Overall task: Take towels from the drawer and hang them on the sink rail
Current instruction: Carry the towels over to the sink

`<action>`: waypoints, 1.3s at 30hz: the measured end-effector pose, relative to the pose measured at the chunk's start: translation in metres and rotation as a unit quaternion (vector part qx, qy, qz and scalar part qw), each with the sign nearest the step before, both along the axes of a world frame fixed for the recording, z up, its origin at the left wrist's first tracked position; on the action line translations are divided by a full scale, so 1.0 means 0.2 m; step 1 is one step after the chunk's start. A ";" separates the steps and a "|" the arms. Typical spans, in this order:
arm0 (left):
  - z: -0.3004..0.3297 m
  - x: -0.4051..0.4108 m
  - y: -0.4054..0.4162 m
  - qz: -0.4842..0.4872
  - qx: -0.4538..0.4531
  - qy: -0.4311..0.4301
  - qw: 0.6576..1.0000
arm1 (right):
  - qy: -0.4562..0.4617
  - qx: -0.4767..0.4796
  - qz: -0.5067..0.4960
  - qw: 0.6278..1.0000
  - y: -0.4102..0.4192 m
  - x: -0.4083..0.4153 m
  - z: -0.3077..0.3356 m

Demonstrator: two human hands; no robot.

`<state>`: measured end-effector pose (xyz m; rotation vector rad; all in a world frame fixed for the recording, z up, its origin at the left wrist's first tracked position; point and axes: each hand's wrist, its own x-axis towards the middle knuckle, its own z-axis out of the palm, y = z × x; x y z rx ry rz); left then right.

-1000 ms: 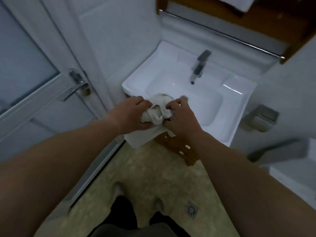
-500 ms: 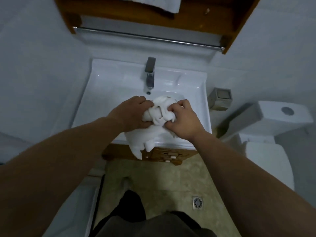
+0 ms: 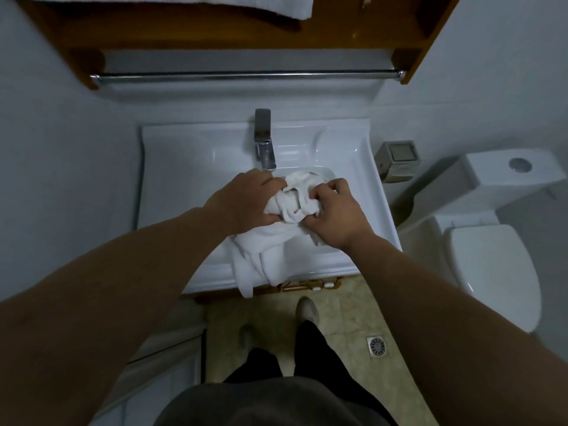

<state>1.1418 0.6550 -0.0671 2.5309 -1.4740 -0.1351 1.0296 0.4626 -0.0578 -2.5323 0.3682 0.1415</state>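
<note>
View had swung since a second ago: door gone from frame, sink (image 3: 172,179) now square-on below me, toilet (image 3: 491,272) showing at right, rail (image 3: 246,76) straight across the top under the wooden shelf (image 3: 196,35). My grip hadn't changed over that second, both hands stayed on the same bundle.

White towel (image 3: 267,250) was bunched up over the sink's front half, near the middle of the front edge. Crumpled knot of folds up between my hands, loose tail hung down past the front rim, over the wooden cabinet front (image 3: 307,285). Plain terry, no print visible.

Left hand (image 3: 246,199) clamped on the bundle's left side, fingers curled into the cloth. Right hand (image 3: 333,210) gripped the right side, fingertips dug into the folds.

Second white towel (image 3: 184,4) lay on the shelf at the top edge. Faucet (image 3: 263,139) just behind my left knuckles. Floor drain (image 3: 377,346) by my right leg. No readable labels or writing anywhere.
</note>
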 end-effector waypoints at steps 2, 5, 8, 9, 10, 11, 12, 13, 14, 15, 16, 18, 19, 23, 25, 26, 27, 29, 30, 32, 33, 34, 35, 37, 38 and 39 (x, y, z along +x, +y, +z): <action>0.00 0.02 -0.02 0.025 0.031 -0.003 0.999 | 0.010 -0.001 0.002 1.000 -0.01 0.04 -0.04; -0.04 0.07 -0.06 0.096 0.142 -0.017 0.985 | 0.056 -0.002 -0.009 0.998 -0.05 0.10 -0.10; -0.08 0.09 -0.09 0.156 0.225 0.012 0.962 | 0.145 -0.019 -0.005 0.989 -0.14 0.17 -0.18; -0.08 0.09 -0.11 0.157 0.254 0.031 0.954 | 0.175 -0.023 0.006 0.984 -0.18 0.19 -0.21; -0.09 0.09 -0.12 0.154 0.274 0.050 0.948 | 0.200 -0.023 0.020 0.979 -0.22 0.20 -0.24; -0.10 0.09 -0.14 0.155 0.284 0.063 0.944 | 0.219 -0.020 0.035 0.975 -0.26 0.21 -0.27; -0.10 0.09 -0.15 0.163 0.285 0.074 0.942 | 0.234 -0.017 0.050 0.971 -0.29 0.23 -0.30; -0.11 0.09 -0.17 0.179 0.277 0.085 0.940 | 0.245 -0.012 0.061 0.968 -0.33 0.24 -0.33; -0.11 0.08 -0.18 0.196 0.269 0.100 0.938 | 0.252 -0.006 0.067 0.965 -0.36 0.25 -0.35; -0.13 0.07 -0.19 0.209 0.266 0.113 0.934 | 0.256 -0.001 0.070 0.964 -0.39 0.26 -0.37; -0.14 0.06 -0.20 0.216 0.268 0.122 0.931 | 0.259 0.002 0.074 0.963 -0.41 0.27 -0.38; -0.18 0.03 -0.20 0.214 0.288 0.129 0.925 | 0.268 0.005 0.093 0.959 -0.41 0.29 -0.42; -0.20 0.02 -0.19 0.215 0.298 0.135 0.920 | 0.273 0.008 0.105 0.956 -0.41 0.30 -0.43; -0.29 0.01 -0.15 0.250 0.316 0.175 0.898 | 0.293 0.026 0.134 0.946 -0.36 0.32 -0.53; -0.34 0.00 -0.12 0.266 0.321 0.192 0.889 | 0.291 0.034 0.136 0.946 -0.33 0.33 -0.57; -0.38 0.00 -0.10 0.275 0.322 0.203 0.883 | 0.288 0.037 0.137 0.947 -0.31 0.32 -0.59; -0.41 0.00 -0.09 0.286 0.323 0.215 0.876 | 0.285 0.038 0.137 0.948 -0.29 0.32 -0.61; -0.49 0.00 -0.07 0.298 0.328 0.241 0.863 | 0.281 0.040 0.135 0.949 -0.25 0.31 -0.66; -0.54 0.00 -0.06 0.295 0.331 0.253 0.860 | 0.282 0.041 0.130 0.950 -0.23 0.31 -0.69; -0.64 0.00 -0.05 0.288 0.333 0.268 0.857 | 0.284 0.043 0.107 0.952 -0.20 0.31 -0.76; -0.69 0.00 -0.03 0.289 0.330 0.276 0.855 | 0.286 0.042 0.094 0.953 -0.18 0.30 -0.80; -0.74 -0.01 -0.02 0.293 0.325 0.286 0.852 | 0.289 0.038 0.084 0.953 -0.17 0.30 -0.83; -0.78 -0.02 0.00 0.300 0.320 0.296 0.848 | 0.289 0.030 0.075 0.954 -0.16 0.30 -0.87; -0.85 -0.03 0.04 0.308 0.312 0.312 0.843 | 0.284 0.009 0.044 0.958 -0.13 0.31 -0.93; -0.89 -0.03 0.06 0.308 0.307 0.315 0.843 | 0.279 0.003 0.023 0.960 -0.13 0.32 -0.96; -0.93 -0.01 0.08 0.307 0.302 0.315 0.846 | 0.270 -0.001 0.004 0.963 -0.12 0.34 -0.99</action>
